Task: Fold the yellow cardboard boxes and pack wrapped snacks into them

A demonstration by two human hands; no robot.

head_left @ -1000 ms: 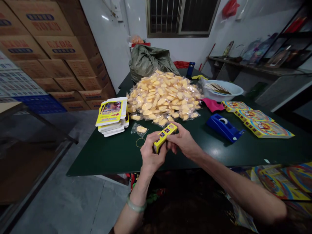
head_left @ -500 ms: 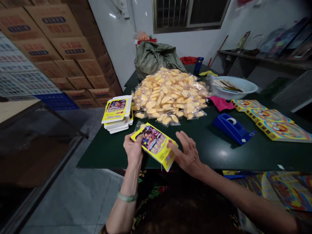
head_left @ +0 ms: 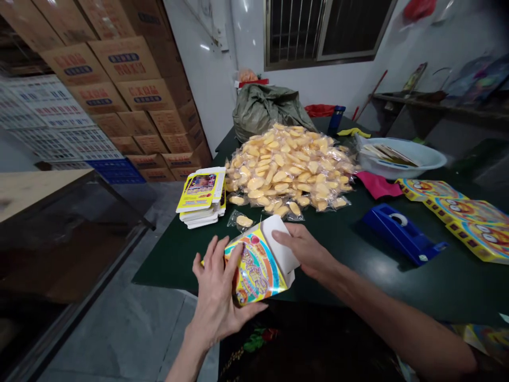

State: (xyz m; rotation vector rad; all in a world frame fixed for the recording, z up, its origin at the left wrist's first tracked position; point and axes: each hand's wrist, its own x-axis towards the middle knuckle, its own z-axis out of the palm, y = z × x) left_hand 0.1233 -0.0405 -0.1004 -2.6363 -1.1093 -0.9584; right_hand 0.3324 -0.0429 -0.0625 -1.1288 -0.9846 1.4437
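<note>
Over the near edge of the green table (head_left: 175, 273), head view.

"Item one?"

"Box (head_left: 258, 268), printed yellow, orange and blue, white flap (head_left: 280, 244) standing open. Held in the air just above the table's edge, tilted, between both hands."

"Left hand (head_left: 217, 302), fingers (head_left: 210, 254)?"

"Spread wide, upright. The index finger touches the box's left side; the thumb lies along its lower edge. The box sits between those two."

"Right hand (head_left: 306, 249)?"

"Fingers (head_left: 284, 237) pressed together and straight, tips resting on the white flap. No pinch."

"Nearest items?"

"Clear bag (head_left: 240, 221) with one yellow piece, just beyond the box. Flat box stack (head_left: 201, 196) to the left of it. Heap of bagged yellow pieces (head_left: 286, 170) behind both."

"Further along?"

"Blue tape dispenser (head_left: 401, 233), pink cloth (head_left: 377, 185), white basin (head_left: 401, 159), yellow boxes (head_left: 469, 217) to the right. Green sack (head_left: 270, 111) at the far end. Cartons (head_left: 119, 69) stacked left, off the table."
</note>
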